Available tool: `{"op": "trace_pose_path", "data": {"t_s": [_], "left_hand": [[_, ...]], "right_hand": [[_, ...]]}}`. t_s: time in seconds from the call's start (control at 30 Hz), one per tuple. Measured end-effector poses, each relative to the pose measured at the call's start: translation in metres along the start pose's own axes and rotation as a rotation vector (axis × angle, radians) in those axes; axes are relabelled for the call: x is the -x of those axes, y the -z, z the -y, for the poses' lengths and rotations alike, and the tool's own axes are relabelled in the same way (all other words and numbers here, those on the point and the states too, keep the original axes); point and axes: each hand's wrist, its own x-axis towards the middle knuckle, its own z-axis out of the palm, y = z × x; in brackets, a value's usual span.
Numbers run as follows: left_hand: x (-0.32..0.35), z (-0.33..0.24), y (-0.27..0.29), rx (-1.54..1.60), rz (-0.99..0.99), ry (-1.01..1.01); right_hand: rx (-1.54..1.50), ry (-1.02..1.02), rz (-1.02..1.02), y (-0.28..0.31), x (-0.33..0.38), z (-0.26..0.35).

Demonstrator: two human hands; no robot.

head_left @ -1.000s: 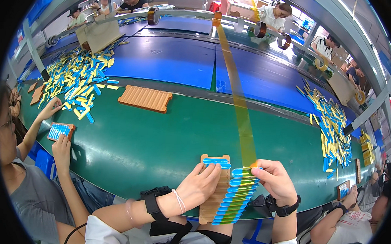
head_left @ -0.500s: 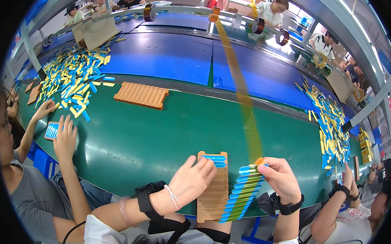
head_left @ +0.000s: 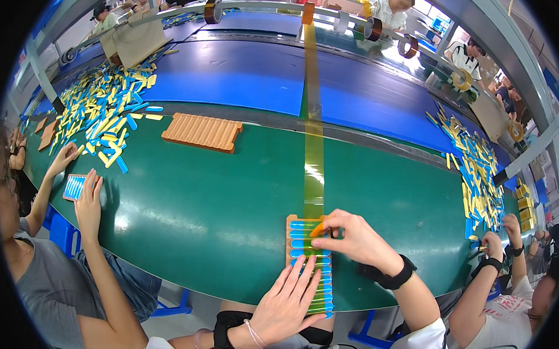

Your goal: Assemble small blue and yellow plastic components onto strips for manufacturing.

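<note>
A brown ridged tray [head_left: 290,252] lies at the front edge of the green table. Across it runs a row of blue strips [head_left: 298,234], bridged lengthwise by a band of clear yellow tape [head_left: 314,182]. My left hand [head_left: 285,301] rests on the lower strips with its fingers stretched out. Over the upper end, my right hand [head_left: 355,238] pinches a small orange tool [head_left: 318,229] against the tape; its exact kind is partly hidden. From the tray the tape runs up to an orange roll [head_left: 308,13] on the overhead bar.
Another ridged tray [head_left: 202,132] sits farther back. Loose blue and yellow strips form a left heap [head_left: 109,112] and a right heap [head_left: 472,169]. Beyond is a blue surface [head_left: 234,74]. Co-workers flank me; the left one's hand [head_left: 89,205] touches a small filled tray [head_left: 74,188].
The taped row of strips has moved left from beside the tray onto it. My left hand has flattened on the row. My right hand has shifted left, and the tape hangs straighter.
</note>
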Motion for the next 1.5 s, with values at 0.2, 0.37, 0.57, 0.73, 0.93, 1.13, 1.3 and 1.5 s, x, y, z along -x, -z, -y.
{"op": "trace_pose_path", "data": {"t_s": [0.2,0.37,0.57,0.73,0.93,1.13,1.3,1.5], "left_hand": [[-0.003,0.007,0.011,0.009,0.065,-0.017],[-0.014,0.009,0.016,0.005,0.076,-0.035],[-0.023,0.011,0.017,-0.025,0.028,0.02],[-0.025,0.014,0.022,-0.081,0.065,0.01],[-0.03,0.014,0.027,-0.123,0.044,-0.018],[-0.04,0.018,0.029,-0.067,0.065,-0.024],[-0.042,0.025,0.027,-0.086,0.092,-0.059],[-0.051,0.043,0.03,0.013,0.122,-0.117]], "right_hand": [[-0.491,-0.227,0.027,0.005,-0.041,-0.018],[-0.548,-0.282,-0.035,0.02,-0.074,-0.028],[-0.52,-0.255,-0.113,0.028,-0.098,-0.035],[-0.443,-0.275,-0.127,0.031,-0.091,-0.035],[-0.421,-0.211,-0.146,0.039,-0.085,-0.035],[-0.403,-0.193,-0.077,0.033,-0.095,-0.037],[-0.412,-0.177,-0.055,0.03,-0.1,-0.042],[-0.424,-0.223,-0.026,0.032,-0.101,-0.049]]}}
